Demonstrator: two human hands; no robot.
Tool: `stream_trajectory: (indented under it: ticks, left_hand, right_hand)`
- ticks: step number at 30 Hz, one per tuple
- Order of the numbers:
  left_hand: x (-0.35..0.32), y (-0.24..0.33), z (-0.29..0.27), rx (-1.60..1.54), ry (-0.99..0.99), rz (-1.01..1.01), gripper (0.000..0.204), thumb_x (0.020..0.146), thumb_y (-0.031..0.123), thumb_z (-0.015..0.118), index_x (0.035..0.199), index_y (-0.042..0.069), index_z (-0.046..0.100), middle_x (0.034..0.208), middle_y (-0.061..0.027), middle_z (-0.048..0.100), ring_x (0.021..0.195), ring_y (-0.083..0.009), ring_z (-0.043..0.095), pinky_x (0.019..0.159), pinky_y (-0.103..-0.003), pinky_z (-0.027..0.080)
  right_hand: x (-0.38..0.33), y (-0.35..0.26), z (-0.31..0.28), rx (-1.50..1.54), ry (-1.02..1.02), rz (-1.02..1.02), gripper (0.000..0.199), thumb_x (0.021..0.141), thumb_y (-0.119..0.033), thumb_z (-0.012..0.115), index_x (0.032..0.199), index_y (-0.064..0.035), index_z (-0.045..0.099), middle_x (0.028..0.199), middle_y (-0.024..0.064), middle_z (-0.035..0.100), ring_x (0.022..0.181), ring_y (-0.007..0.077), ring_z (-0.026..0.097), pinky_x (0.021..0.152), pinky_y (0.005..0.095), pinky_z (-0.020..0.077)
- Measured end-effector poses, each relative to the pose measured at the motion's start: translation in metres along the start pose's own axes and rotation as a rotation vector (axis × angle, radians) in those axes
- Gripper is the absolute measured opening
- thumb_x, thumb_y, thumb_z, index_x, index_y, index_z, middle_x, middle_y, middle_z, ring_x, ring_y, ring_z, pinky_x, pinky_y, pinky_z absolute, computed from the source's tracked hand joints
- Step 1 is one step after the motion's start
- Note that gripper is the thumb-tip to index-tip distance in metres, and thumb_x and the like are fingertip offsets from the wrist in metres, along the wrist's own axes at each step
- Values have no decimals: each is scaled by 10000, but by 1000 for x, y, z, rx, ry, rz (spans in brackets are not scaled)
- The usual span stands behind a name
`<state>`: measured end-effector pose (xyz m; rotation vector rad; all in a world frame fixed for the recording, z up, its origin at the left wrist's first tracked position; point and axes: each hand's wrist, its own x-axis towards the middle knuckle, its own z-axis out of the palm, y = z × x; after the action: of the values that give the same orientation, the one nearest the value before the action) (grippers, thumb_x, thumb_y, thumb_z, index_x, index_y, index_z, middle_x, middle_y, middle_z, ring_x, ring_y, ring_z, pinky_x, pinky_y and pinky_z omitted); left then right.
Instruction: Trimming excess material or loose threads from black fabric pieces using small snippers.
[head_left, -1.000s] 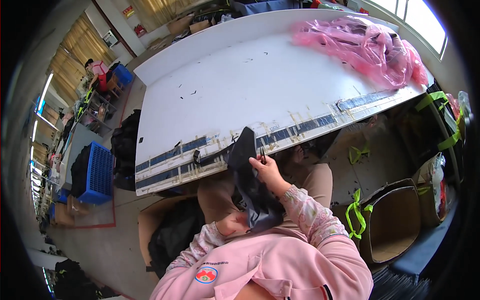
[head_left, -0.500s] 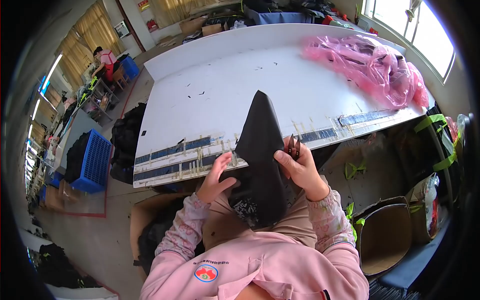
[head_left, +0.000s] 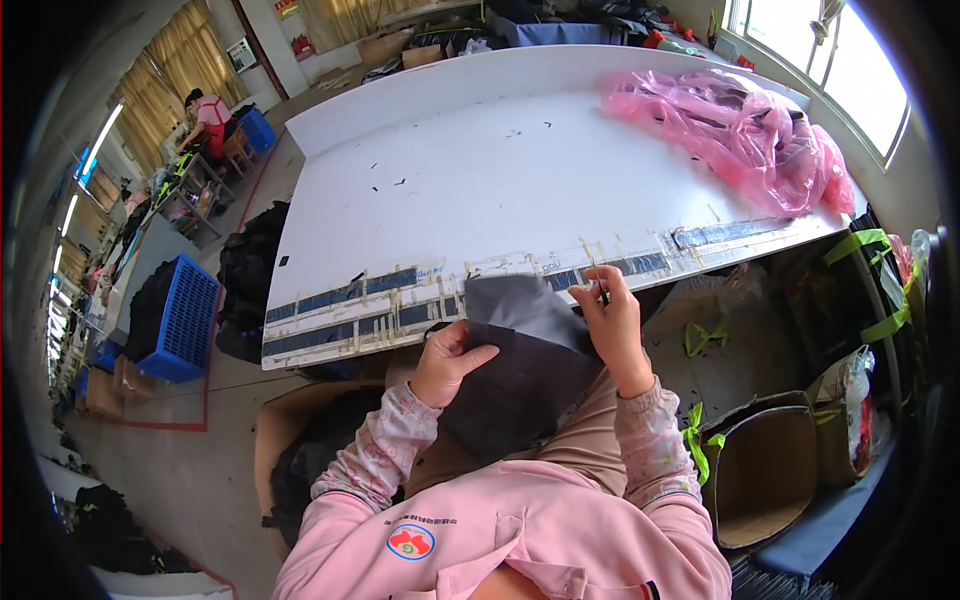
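A black fabric piece (head_left: 525,385) spreads over my lap, its top edge folded and resting near the table's front edge. My left hand (head_left: 445,368) is closed on its left side, thumb lying on top. At the upper right edge of the cloth is my right hand (head_left: 615,325), fingers bent and pinched around small dark thread snips (head_left: 603,293). The snips are mostly hidden by the fingers, and I cannot tell whether the fingertips also grip the cloth.
Before me stands a white table (head_left: 450,200) with taped front edge and small black scraps. A pink plastic bag (head_left: 745,140) lies at its far right. Cardboard boxes (head_left: 765,470) flank me. To the left are a blue crate (head_left: 185,325) and a seated person (head_left: 212,125).
The black fabric has come down from upright and now lies spread and folded. My left hand, open before, has closed on it. My right hand has turned, still holding the snips.
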<state>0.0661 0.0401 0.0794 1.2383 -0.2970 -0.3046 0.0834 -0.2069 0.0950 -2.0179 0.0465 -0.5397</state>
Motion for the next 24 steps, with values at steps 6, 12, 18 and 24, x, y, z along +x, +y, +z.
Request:
stream_trajectory:
  ticks: [6,12,18,24]
  left_hand:
    - [-3,1,4,121,69,11,201,842,-15,671,1035,-9,616,983,-26,648,893,-95,597,828,-249,484]
    - [-11,4,8,298,37,69,181,844,-5,677,1009,5,604,954,-15,637,875,-69,579,776,-228,482]
    - [-10,21,17,652,125,420,292,850,48,682,1117,9,571,1018,-66,627,965,-155,595,884,-272,452]
    - [-7,16,-1,653,-122,481,241,887,136,660,1076,1,595,1047,-104,627,1008,-209,598,940,-302,427]
  right_hand:
    - [-38,-55,1,266,-62,-319,339,775,36,706,1094,-22,609,1063,65,642,658,90,555,536,212,421]
    - [-51,-38,26,238,-280,-306,228,783,-20,711,995,7,632,875,121,624,661,248,586,597,306,465]
    - [-50,-34,21,226,-306,-308,155,781,-35,713,895,17,622,754,125,589,655,236,584,586,311,453]
    - [-50,-37,13,273,-448,-270,186,790,-101,727,900,10,627,778,139,608,664,303,600,585,344,465]
